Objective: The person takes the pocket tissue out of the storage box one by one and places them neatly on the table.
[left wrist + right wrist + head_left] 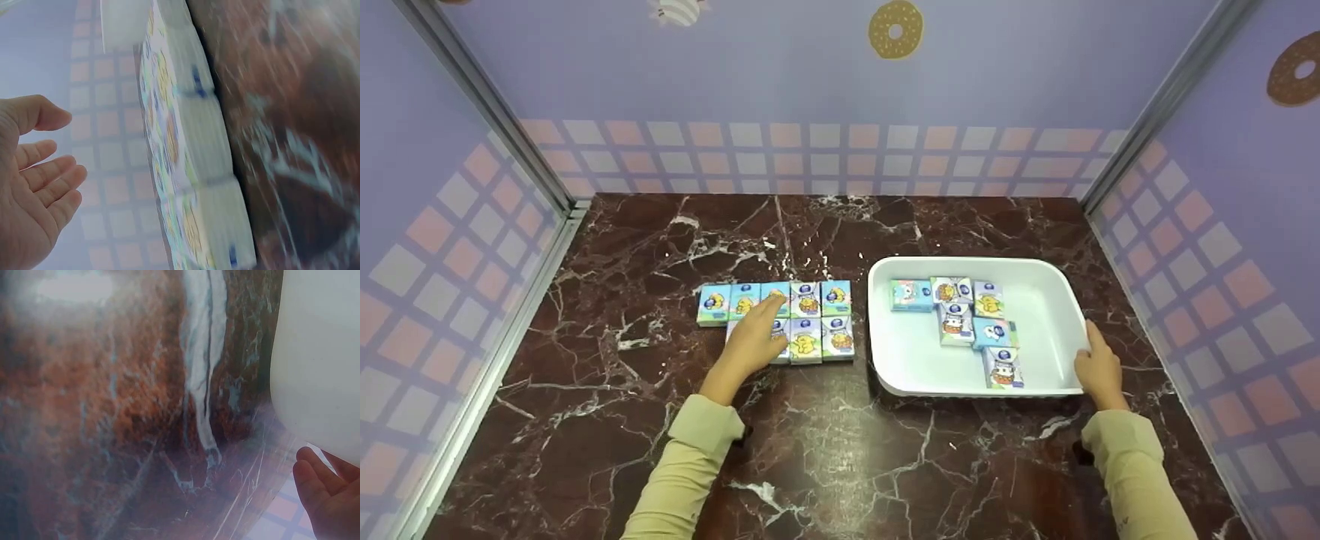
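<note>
Two rows of small printed packs (805, 341) lie side by side on the marble table. Over their left part is the left hand (755, 341), fingers relaxed and slightly bent; in the left wrist view that hand (39, 180) has nothing in its fingers, beside the row of packs (208, 140). A white tray (911, 375) stands to the right, with several packs (1003, 367) lying inside. At the tray's right wall is the right hand (1101, 369), its fingers extended along the outside; in the right wrist view this hand (332, 495) is by the tray's wall (320, 365).
Dark red marble table (840, 457) with white veins carries everything. Purple panels with a checked band (825, 165) stand at the back and both sides, joined by metal strips (1155, 97) at the corners.
</note>
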`<state>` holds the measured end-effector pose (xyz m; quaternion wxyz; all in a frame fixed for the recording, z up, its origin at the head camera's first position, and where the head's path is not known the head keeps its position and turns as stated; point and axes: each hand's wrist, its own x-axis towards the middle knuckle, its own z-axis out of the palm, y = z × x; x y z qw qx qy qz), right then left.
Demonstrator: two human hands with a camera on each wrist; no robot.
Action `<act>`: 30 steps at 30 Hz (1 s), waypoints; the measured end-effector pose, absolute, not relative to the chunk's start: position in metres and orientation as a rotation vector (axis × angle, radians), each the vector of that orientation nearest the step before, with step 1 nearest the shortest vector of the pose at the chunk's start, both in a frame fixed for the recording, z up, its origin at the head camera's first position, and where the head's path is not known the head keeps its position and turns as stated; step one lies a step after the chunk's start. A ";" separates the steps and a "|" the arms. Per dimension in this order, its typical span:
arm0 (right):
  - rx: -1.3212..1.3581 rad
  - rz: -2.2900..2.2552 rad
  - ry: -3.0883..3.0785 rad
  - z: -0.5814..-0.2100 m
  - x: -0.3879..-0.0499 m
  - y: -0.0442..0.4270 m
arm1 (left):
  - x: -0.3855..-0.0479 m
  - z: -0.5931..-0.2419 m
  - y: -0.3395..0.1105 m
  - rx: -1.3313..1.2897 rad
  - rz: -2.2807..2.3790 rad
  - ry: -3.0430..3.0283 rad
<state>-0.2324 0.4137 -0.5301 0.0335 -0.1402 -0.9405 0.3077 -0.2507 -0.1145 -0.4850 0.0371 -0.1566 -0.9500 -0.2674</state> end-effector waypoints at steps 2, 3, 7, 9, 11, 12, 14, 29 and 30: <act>-0.431 0.946 -2.888 -0.531 -0.233 0.414 | -0.252 -0.485 -0.105 -0.512 -0.860 -2.879; -0.432 0.943 -2.887 -0.531 -0.233 0.414 | -0.253 -0.486 -0.100 -0.534 -0.874 -2.861; -0.434 0.936 -2.874 -0.531 -0.234 0.415 | -0.257 -0.486 -0.077 -0.624 -0.908 -2.813; -0.436 0.931 -2.874 -0.532 -0.234 0.416 | -0.257 -0.485 -0.066 -0.659 -0.914 -2.818; -0.435 0.932 -2.872 -0.532 -0.233 0.416 | -0.258 -0.484 -0.055 -0.695 -0.920 -2.824; -0.432 0.933 -2.870 -0.532 -0.233 0.416 | -0.259 -0.484 -0.049 -0.713 -0.926 -2.824; -0.423 0.933 -2.864 -0.533 -0.233 0.416 | -0.260 -0.483 -0.038 -0.744 -0.953 -2.828; -0.422 0.949 -2.847 -0.533 -0.234 0.416 | -0.259 -0.487 0.033 -0.959 -0.880 -2.912; -0.425 0.951 -2.851 -0.533 -0.233 0.416 | -0.258 -0.488 0.038 -0.971 -0.854 -2.936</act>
